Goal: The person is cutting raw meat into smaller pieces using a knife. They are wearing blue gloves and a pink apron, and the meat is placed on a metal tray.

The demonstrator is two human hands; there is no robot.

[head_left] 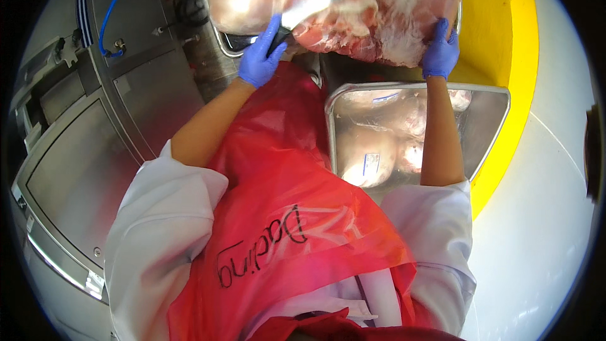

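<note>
A large slab of raw meat, pink with pale fat, spans the top of the head view over a metal tub. My left hand, in a blue glove, is closed round the black handle of a knife. The knife's bright, blurred blade lies across the meat, pointing up and to the right. My right hand, also gloved in blue, grips the meat's right end, fingers on its upper side and the thumb edge partly hidden. Part of the meat passes out of the top of the view.
Nearer me, a second metal tub holds several wrapped pieces of meat with labels; my right forearm crosses above it. A yellow border curves along the right. Steel cabinets and a blue hose stand at left.
</note>
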